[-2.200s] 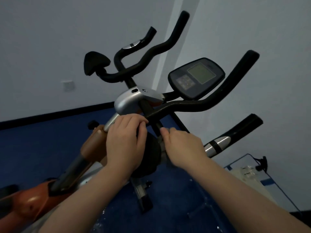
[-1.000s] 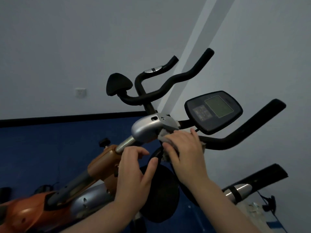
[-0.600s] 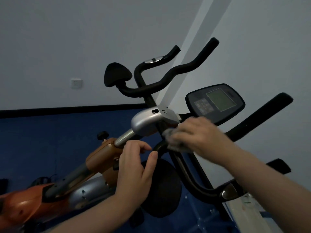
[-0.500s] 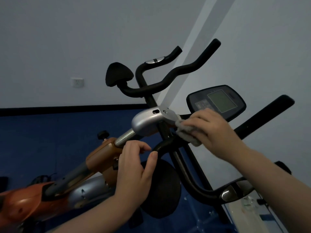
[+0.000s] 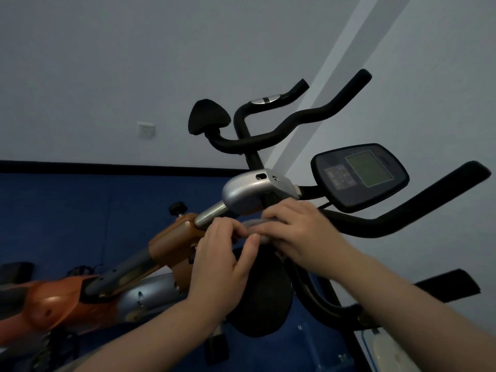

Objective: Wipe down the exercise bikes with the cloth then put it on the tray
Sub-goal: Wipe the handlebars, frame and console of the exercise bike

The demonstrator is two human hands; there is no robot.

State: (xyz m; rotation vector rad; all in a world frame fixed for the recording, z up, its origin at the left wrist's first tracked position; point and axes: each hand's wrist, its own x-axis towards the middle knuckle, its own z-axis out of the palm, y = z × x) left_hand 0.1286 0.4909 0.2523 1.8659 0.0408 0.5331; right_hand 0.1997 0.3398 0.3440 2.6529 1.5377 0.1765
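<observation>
An orange and silver exercise bike (image 5: pixel 171 240) fills the middle, with black handlebars (image 5: pixel 402 218) and a dark console (image 5: pixel 359 175). A grey cloth (image 5: pixel 255 222) lies bunched on the handlebar stem just under the silver housing (image 5: pixel 249 191). My right hand (image 5: pixel 303 234) is closed on the cloth from the right. My left hand (image 5: pixel 222 259) pinches the cloth's left end between thumb and fingers. Most of the cloth is hidden under both hands.
A second bike's black handlebars (image 5: pixel 295 116) and saddle (image 5: pixel 208 119) stand behind, against the white wall. Blue floor (image 5: pixel 67 218) stretches to the left. A clear tray (image 5: pixel 386 350) with something white shows at the bottom right. A wall socket (image 5: pixel 146 130) is on the left.
My right hand has swept back left from beside the console with the cloth to the stem. My left hand has shifted up and taken hold of the cloth's end.
</observation>
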